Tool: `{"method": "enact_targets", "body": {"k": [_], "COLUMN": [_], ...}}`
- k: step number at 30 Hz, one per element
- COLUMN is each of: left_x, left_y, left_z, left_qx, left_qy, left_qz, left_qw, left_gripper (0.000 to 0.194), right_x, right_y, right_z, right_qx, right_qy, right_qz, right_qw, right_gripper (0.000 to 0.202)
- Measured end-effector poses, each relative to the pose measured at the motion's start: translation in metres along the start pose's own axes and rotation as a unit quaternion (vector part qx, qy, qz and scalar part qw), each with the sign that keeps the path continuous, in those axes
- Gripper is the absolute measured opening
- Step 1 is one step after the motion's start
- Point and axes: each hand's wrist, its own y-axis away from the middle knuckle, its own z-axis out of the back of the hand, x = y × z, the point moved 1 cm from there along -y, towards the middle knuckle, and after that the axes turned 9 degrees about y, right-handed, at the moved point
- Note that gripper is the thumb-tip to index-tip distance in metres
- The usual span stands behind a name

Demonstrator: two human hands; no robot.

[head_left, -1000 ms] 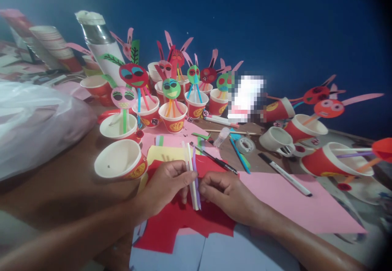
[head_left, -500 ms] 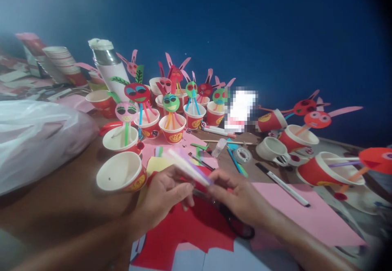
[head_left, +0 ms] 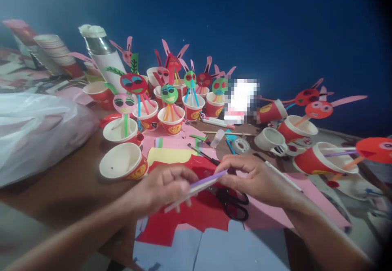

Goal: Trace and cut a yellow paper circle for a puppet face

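A thin purple strip (head_left: 208,179) and a whitish strip (head_left: 196,190) lie along each other between my hands. My left hand (head_left: 168,185) has its fingers closed round their left part. Thumb and fingers of my right hand (head_left: 251,177) pinch the right end. Beneath them is a cut sheet of red paper (head_left: 196,214), with black-handled scissors (head_left: 234,205) lying on it, their blades partly hidden. Yellow paper (head_left: 168,155) sits just behind the red sheet. Pink paper (head_left: 275,209) lies under my right forearm.
Several red paper cups with paper-faced straw figures, such as a green-faced one (head_left: 169,94), stand behind. An uncovered cup (head_left: 121,161) is at left, near a plastic bag (head_left: 39,132). A white mug (head_left: 269,140), tape roll (head_left: 240,145) and marker (head_left: 283,173) lie right.
The strips have swung round: they sloped down to the right and now rise to the right. My right hand has risen slightly, and more of the scissors shows. The whole view has shifted a little.
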Motion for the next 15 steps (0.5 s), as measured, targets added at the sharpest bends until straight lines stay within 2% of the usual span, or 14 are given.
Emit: {"method": "enact_targets", "body": {"k": [1,3,7,9,10,12,14,15], "left_x": [0.001,0.004,0.015,0.022,0.026,0.032,0.038,0.041], "left_y": [0.005,0.015,0.028,0.033,0.035,0.040,0.044,0.046], "left_z": [-0.004,-0.013,-0.023,-0.021,-0.019,-0.014,-0.008,-0.006], "left_qx": [-0.021,-0.024,-0.019,-0.045,-0.064,-0.105,-0.154,-0.183], "left_qy": [-0.046,-0.131,-0.201,-0.208,-0.213,-0.244,-0.292,-0.313], "left_qz": [0.019,0.084,0.084,0.084,0.077,0.037,-0.032,-0.070], "left_qw": [0.999,0.988,0.976,0.974,0.972,0.963,0.943,0.929], "left_gripper": [0.035,0.017,0.015,0.017,0.019,0.021,0.020,0.017], "right_x": [0.001,0.003,-0.003,-0.007,-0.009,-0.012,-0.014,-0.014], "right_y": [0.001,0.003,0.005,0.003,0.002,-0.003,-0.009,-0.011], "right_z": [-0.003,-0.009,-0.021,-0.026,-0.028,-0.034,-0.042,-0.047], "right_qx": [0.024,0.068,0.168,0.212,0.217,0.175,0.076,0.027], "right_qy": [-0.009,-0.049,-0.192,-0.247,-0.248,-0.165,0.009,0.103], "right_qz": [-0.003,-0.006,-0.046,-0.058,-0.056,-0.039,-0.015,0.000], "right_qw": [1.000,0.996,0.966,0.944,0.942,0.970,0.997,0.994], "right_gripper": [0.012,0.013,0.019,0.028,0.031,0.028,0.018,0.015]}}
